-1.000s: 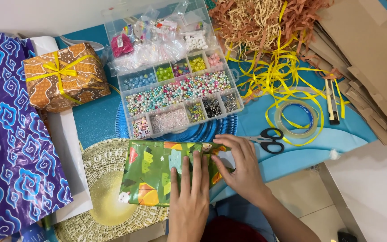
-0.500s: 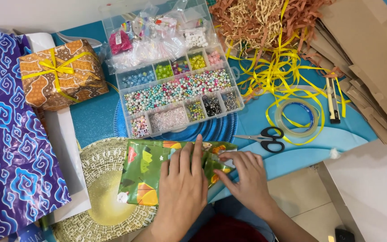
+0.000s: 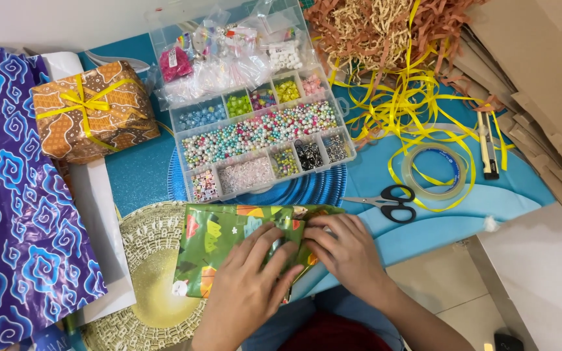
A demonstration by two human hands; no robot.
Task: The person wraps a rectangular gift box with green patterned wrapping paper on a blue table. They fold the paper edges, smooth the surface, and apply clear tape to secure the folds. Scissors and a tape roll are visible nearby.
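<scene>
green wrapped parcel under left hand, right hand fingers pinching its edge (flat)

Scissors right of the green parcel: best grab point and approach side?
Take the scissors by the black finger loops, which lie at their right end, with the closed blades pointing left toward the bead organizer. Come from above or from the near right, where the blue table is bare. The clear tape roll and yellow ribbon crowd the far side. The right hand is nearest.
</scene>
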